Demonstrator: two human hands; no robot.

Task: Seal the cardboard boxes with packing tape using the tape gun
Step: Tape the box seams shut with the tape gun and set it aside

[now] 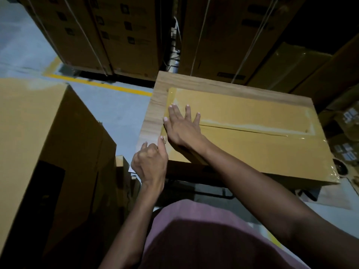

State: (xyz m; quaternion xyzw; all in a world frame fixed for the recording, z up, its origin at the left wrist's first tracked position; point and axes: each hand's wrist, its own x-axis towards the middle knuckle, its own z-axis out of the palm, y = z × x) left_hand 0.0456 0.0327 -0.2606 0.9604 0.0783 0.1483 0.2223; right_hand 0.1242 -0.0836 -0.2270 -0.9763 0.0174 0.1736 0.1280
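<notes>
The cardboard box (252, 133) is laid flat on a wooden table (155, 105). Glossy tape (252, 126) is seen along its centre seam and across both ends, so this box is judged nearly sealed. The left-end strip is pressed down by the flat, spread right hand (181, 126), while its corner is smoothed by the loosely curled left hand (150, 164). No tape gun is seen.

The right hand (181, 126) lies flat, fingers spread, its arm reaching across from the right. The left hand (150, 164) sits just beside it, fingers curled, apparently pinching with thumb and forefinger.
</notes>
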